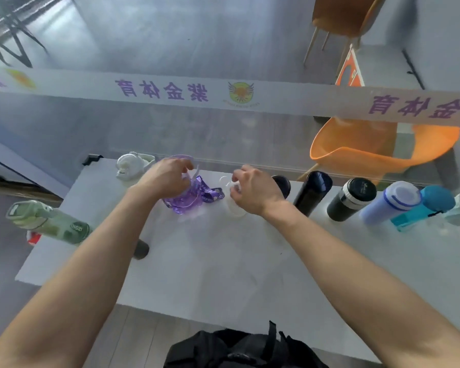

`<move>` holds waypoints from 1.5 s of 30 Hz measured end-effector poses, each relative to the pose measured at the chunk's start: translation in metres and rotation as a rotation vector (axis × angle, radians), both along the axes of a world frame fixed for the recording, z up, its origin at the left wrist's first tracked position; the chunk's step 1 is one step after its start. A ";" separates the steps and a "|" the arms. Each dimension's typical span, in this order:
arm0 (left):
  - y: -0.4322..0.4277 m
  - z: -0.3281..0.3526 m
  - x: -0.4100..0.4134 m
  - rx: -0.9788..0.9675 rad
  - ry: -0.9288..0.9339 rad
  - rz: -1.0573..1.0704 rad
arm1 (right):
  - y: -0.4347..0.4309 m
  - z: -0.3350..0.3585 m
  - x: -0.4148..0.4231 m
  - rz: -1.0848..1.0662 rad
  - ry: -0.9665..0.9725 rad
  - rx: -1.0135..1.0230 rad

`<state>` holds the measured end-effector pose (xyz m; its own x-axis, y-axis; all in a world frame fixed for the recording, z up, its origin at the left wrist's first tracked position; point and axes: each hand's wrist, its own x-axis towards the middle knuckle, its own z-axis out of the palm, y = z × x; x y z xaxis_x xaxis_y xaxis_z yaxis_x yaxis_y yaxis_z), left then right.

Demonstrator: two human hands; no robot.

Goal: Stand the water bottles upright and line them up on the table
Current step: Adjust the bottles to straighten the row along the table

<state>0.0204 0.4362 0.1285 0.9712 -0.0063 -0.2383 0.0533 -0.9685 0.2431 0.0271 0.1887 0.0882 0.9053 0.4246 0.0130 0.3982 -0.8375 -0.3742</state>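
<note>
My left hand [168, 179] grips the top of a clear purple bottle [186, 203] with a purple strap, near the far middle of the white table [223, 261]. My right hand [252, 189] is closed on a clear white bottle [235, 208] just to its right. Right of that, several bottles stand in a row along the far edge: a dark one [282, 184] partly hidden by my hand, a black flask [312, 191], a black tumbler [351, 199], a pale blue bottle [391, 203], a teal bottle [422, 208]. A green bottle [51, 224] is at the left edge, a white bottle [132, 166] at the far left.
A small dark object [141, 249] shows from under my left forearm. A black bag [239, 349] sits at the near table edge. An orange chair [369, 147] stands beyond the far right. A white banner [223, 94] crosses the view above the table.
</note>
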 end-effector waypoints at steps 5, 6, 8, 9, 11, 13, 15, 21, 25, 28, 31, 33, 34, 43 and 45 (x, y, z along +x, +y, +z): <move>0.070 0.001 -0.037 -0.005 -0.009 0.124 | 0.057 -0.013 -0.009 0.040 0.070 0.000; 0.083 0.002 -0.041 0.004 -0.021 0.149 | 0.070 -0.015 -0.010 0.049 0.073 0.000; 0.110 0.002 -0.044 0.039 -0.047 0.187 | 0.094 -0.020 -0.010 0.060 0.065 0.006; 0.122 0.001 -0.043 0.057 -0.055 0.201 | 0.105 -0.022 -0.011 0.050 0.065 0.016; 0.149 -0.005 -0.034 0.075 -0.055 0.216 | 0.125 -0.028 -0.009 0.023 0.061 0.043; 0.174 -0.013 -0.019 0.053 -0.047 0.217 | 0.145 -0.034 -0.002 -0.001 0.071 0.058; 0.197 -0.023 0.003 0.033 -0.030 0.191 | 0.167 -0.041 0.009 -0.071 0.056 0.039; 0.238 -0.065 0.057 0.070 0.116 -0.018 | 0.226 -0.066 0.031 -0.252 0.135 -0.123; 0.244 -0.096 0.080 -0.040 0.205 -0.071 | 0.238 -0.082 0.031 -0.325 0.197 -0.171; 0.243 -0.108 0.086 -0.119 0.226 -0.043 | 0.238 -0.084 0.031 -0.373 0.179 -0.155; 0.240 -0.113 0.084 -0.123 0.181 -0.013 | 0.237 -0.081 0.030 -0.423 0.175 -0.162; 0.237 -0.114 0.079 -0.122 0.172 -0.009 | 0.235 -0.079 0.031 -0.449 0.168 -0.161; 0.236 -0.114 0.077 -0.119 0.172 -0.013 | 0.233 -0.078 0.031 -0.457 0.168 -0.162; 0.234 -0.120 0.056 -0.059 0.153 0.013 | 0.226 -0.079 0.017 -0.501 0.175 -0.165; 0.236 -0.121 0.053 -0.046 0.154 0.012 | 0.228 -0.080 0.013 -0.502 0.179 -0.161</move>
<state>0.0734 0.6719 0.0071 0.9231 -0.0091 -0.3845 0.1052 -0.9556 0.2752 0.0399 0.4166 0.0085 0.9790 -0.0759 -0.1891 -0.1229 -0.9601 -0.2511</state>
